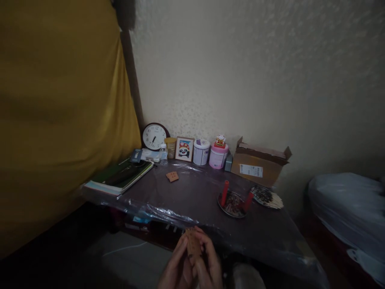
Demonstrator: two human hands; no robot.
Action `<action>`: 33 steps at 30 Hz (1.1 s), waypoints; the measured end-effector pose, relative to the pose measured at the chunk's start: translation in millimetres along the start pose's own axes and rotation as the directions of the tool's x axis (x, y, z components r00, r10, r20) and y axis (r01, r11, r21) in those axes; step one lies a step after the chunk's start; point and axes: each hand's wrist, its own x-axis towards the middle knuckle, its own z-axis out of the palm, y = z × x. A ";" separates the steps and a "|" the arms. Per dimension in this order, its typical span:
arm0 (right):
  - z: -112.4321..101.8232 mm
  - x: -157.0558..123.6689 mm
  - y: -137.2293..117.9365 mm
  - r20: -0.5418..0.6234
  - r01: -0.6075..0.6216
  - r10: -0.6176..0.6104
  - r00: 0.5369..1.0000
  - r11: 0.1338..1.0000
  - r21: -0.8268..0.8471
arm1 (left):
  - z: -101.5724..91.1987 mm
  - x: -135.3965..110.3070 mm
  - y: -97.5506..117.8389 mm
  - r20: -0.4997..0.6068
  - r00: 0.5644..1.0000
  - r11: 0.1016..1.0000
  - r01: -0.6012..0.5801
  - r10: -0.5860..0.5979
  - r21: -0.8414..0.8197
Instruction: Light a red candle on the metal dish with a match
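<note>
Both of my hands meet at the bottom middle of the view, below the near edge of a dark table (195, 192) covered with clear plastic. My left hand (176, 267) and my right hand (209, 263) are closed together around a small brown piece with dots (192, 243), held upright between the fingers. A similar small brown square piece (172, 176) lies flat on the table further back.
A metal dish with two red candles (233, 204) and a fan (266, 196) sit right. Along the wall stand a clock (154, 136), jar, framed panda picture (184, 149), two tubs, an open cardboard box (258, 166). Books (120, 178) lie left, a yellow curtain (60, 112) hangs left, a plastic bag (345, 208) right.
</note>
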 end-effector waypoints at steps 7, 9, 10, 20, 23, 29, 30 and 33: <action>-9.8 4.4 -0.7 0.152 0.070 -0.065 0.986 0.997 -0.030 | 1.3 -2.9 -0.8 -0.017 0.998 0.991 0.063 -0.065 -0.114; -14.1 5.7 -1.3 0.194 0.089 -0.083 0.977 0.996 -0.021 | 3.3 -4.4 0.0 -0.026 0.997 0.988 0.072 -0.076 -0.136; -16.7 6.6 -2.4 0.217 0.087 -0.084 0.973 0.996 -0.008 | 4.0 -4.9 0.5 -0.032 0.996 0.987 0.076 -0.081 -0.145; -48.4 37.3 3.6 0.209 -0.065 0.066 0.976 0.998 -0.011 | -5.6 -10.5 -1.2 -0.071 0.983 0.982 0.166 -0.172 -0.085; -50.4 41.6 8.8 0.260 -0.117 0.122 0.958 0.993 -0.033 | -6.2 -12.7 -2.6 -0.045 0.981 0.981 0.188 -0.190 -0.047; -49.6 41.1 9.7 0.262 -0.157 0.155 0.953 0.987 -0.014 | -8.9 -13.3 -5.6 -0.033 0.974 0.975 0.224 -0.224 -0.011; -49.7 41.4 10.3 0.250 -0.141 0.145 0.957 0.989 -0.033 | -9.7 -13.4 -6.1 -0.034 0.974 0.975 0.224 -0.224 -0.003; -50.8 43.0 13.4 0.214 -0.097 0.116 0.970 0.991 -0.097 | -11.4 -14.2 -7.0 -0.039 0.971 0.972 0.236 -0.235 0.006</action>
